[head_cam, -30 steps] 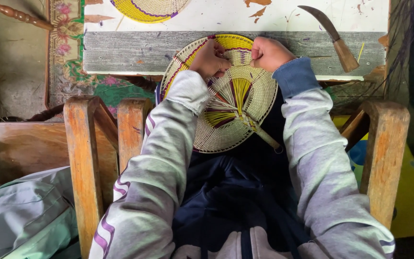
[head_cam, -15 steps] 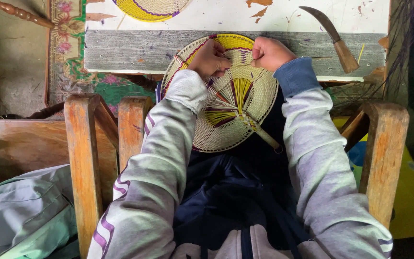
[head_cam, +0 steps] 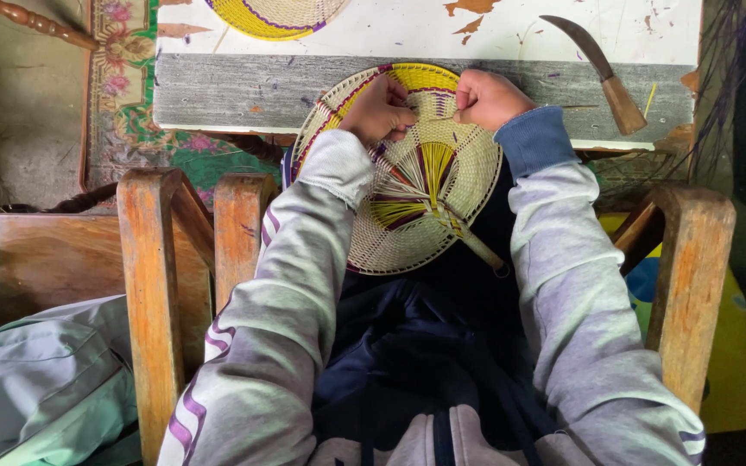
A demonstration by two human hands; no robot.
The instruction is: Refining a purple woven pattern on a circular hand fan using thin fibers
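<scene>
A round woven straw fan (head_cam: pixel 407 216), cream with yellow and purple bands and a short handle, leans from my lap against the table edge (head_cam: pixel 218 91). My left hand (head_cam: pixel 379 110) grips its upper rim on the left, fingers curled over the weave. My right hand (head_cam: pixel 487 97) is closed in a fist on the upper rim to the right, pinching a thin strand. Both arms wear grey sleeves; the right has a blue cuff.
A curved knife with a wooden handle (head_cam: pixel 602 73) lies on the white tabletop at the right. Another yellow woven piece (head_cam: pixel 274 15) sits at the table's far edge. Wooden chair arms (head_cam: pixel 148 285) (head_cam: pixel 688 276) flank me. A grey bag (head_cam: pixel 36 388) lies lower left.
</scene>
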